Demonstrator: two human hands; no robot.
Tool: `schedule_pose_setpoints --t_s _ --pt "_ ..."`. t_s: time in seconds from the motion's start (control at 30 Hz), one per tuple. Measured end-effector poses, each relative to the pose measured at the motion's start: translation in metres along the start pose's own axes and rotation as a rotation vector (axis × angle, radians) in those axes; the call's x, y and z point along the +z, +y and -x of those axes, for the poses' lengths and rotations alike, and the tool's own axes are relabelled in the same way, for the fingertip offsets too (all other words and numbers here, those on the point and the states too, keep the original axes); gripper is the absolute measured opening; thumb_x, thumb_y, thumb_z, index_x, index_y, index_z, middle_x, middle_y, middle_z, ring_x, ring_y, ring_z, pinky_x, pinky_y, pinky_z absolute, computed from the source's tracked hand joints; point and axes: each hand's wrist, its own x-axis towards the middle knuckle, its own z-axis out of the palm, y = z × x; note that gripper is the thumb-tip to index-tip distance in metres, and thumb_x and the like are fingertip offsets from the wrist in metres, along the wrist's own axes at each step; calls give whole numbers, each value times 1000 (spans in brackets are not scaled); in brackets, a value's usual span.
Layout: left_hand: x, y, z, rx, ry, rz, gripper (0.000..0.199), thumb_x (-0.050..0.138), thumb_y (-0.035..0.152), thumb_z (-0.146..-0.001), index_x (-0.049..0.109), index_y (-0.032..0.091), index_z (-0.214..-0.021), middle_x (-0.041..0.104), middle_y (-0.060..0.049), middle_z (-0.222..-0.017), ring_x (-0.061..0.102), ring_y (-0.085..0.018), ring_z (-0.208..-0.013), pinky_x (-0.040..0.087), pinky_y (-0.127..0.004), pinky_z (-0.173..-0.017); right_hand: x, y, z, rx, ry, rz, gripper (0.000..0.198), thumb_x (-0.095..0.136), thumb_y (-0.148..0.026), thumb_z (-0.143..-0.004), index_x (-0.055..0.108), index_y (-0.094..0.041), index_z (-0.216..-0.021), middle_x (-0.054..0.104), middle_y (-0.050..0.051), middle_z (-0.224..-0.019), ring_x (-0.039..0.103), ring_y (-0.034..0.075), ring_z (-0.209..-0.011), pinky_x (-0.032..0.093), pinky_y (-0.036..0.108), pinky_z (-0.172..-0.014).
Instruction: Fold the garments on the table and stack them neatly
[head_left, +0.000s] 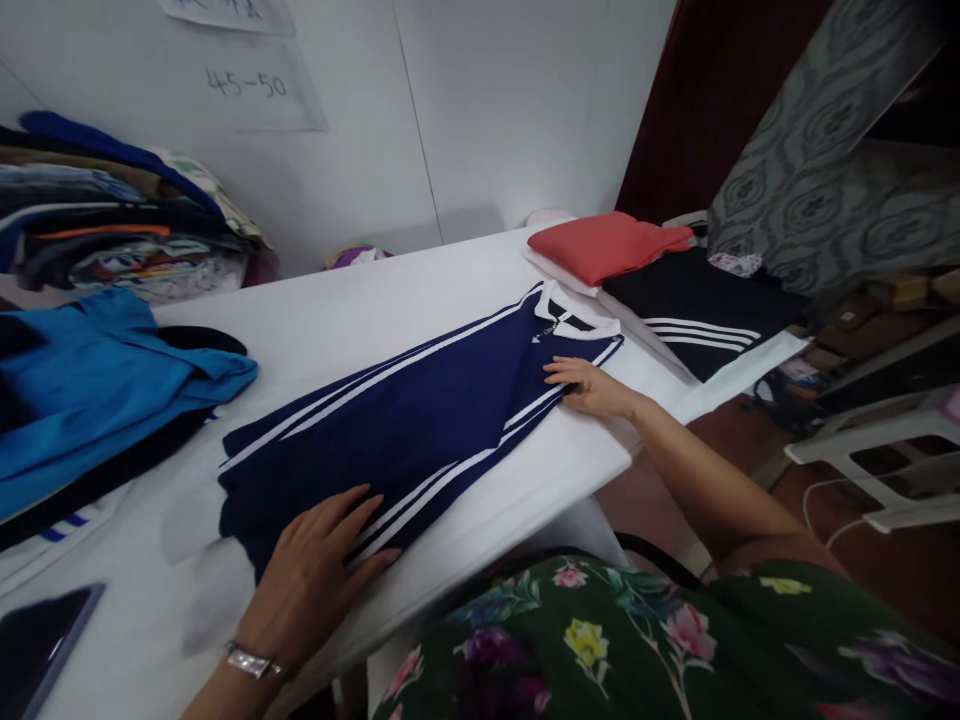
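Floral garment (589, 650) nearest, navy garment (435, 400) spread under two hands

From five to six o'clock the view is filled by the floral garment, worn by the person. On the white tabletop (322, 320) the navy garment is laid at the centre of the dial — its white collar (602, 328) turned toward two, its hem toward eight. Between seven and eight, the left hand (319, 545) is rested on the cloth near the hem, its grip released, fingers spread; a bracelet (251, 662) is worn at the wrist. At three, the striped edge below the collar is touched by the right hand (592, 388) — whether cloth is pinched in that grip cannot be told. A red garment (600, 248) is placed at two, a blue garment (112, 380) at nine.
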Motion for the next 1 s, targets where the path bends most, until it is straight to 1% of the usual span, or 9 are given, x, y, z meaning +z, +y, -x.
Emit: schedule_pose_setpoints --t_s 0.07,0.13,0.23,0.37,0.53,0.7,0.83,0.93,1.0 --pt "3 0 0 1 4 -5 48 52 58 -80 67 25 -111 64 -8 -122 58 -28 -111 47 -44 -92 1 1 6 -10 -18 78 51 66 -15 -70 65 -32 -117 49 0 -140 31 28 -138 18 54 -112" --pt "4 0 -2 7 5 -5 42 50 54 -82 69 26 -107 65 -7 -121 58 -27 -112 46 -44 -93 1 2 6 -14 -16 110 42 65 -21 -75 66 -33 -115 49 0 -141 29 28 -138 16 57 -111" --pt "3 -1 -4 21 0 4 36 47 48 -85 70 27 -103 66 -5 -120 58 -26 -111 47 -44 -93 2 6 1 -39 29 79 27 57 -26 -84 69 -31 -108 55 0 -135 35 25 -136 22 53 -110" --pt "1 -3 -5 30 8 32 38 42 47 -88 71 26 -102 67 -5 -118 59 -25 -110 47 -43 -93 4 11 -4 -80 56 48 26 56 -25 -85 71 -27 -106 57 3 -132 40 23 -133 30 47 -109" --pt "4 -5 -5 2 32 67 38 41 44 -90 71 24 -103 68 -6 -116 62 -22 -105 50 -39 -91 3 16 -7 0 87 216 38 51 -12 -81 69 -28 -110 54 1 -136 38 25 -134 26 50 -109" --pt "1 3 -4 -1 -18 -76 30 48 25 -84 71 26 -102 67 -6 -118 60 -25 -110 48 -42 -93 4 25 -15 -5 158 365 42 43 -11 -84 66 -27 -115 57 3 -133 43 23 -131 26 50 -109" --pt "-4 7 -1 -14 -67 -120 38 47 13 -79 69 28 -106 66 -5 -121 59 -23 -112 48 -41 -94 8 36 -14 -20 91 405 57 42 -6 -76 60 -28 -125 52 4 -138 42 23 -132 30 50 -106" --pt "-4 5 2 -23 -36 -163 46 46 9 -74 67 26 -111 64 -5 -125 58 -23 -114 47 -40 -96 7 44 -7 -36 120 483 67 43 -4 -71 52 -28 -133 49 5 -140 41 23 -132 29 51 -107" --pt "-1 3 4 -22 7 -204 57 47 8 -68 62 23 -121 58 -5 -133 54 -25 -121 44 -43 -100 4 48 -4 -41 143 548 66 42 -4 -72 51 -25 -134 50 6 -139 43 25 -131 30 52 -106"
